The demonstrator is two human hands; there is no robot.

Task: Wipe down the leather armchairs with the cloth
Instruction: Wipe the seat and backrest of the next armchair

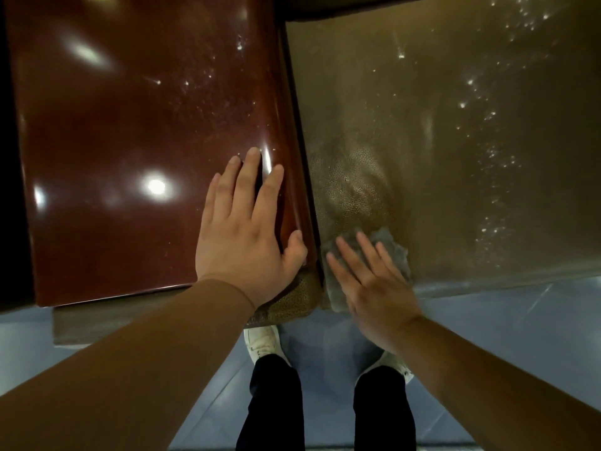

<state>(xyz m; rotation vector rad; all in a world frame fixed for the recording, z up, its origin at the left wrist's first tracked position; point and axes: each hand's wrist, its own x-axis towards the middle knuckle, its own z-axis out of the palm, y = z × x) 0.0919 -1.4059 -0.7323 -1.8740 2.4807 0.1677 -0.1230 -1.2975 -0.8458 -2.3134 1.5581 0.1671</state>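
I look straight down at an armchair. Its brown-olive leather seat (455, 141) fills the right side, and a glossy reddish-brown armrest top (130, 125) fills the left. A grey cloth (392, 247) lies on the seat's front left corner. My right hand (367, 281) presses flat on the cloth with straight, spread fingers. My left hand (247, 229) rests flat on the armrest's right edge, thumb over the rim beside the seat.
A blue-grey tiled floor (504, 323) runs along the chair's front. My two legs in dark trousers and white shoes (263, 341) stand close against the chair's front edge. Bright light glints dot the seat and armrest.
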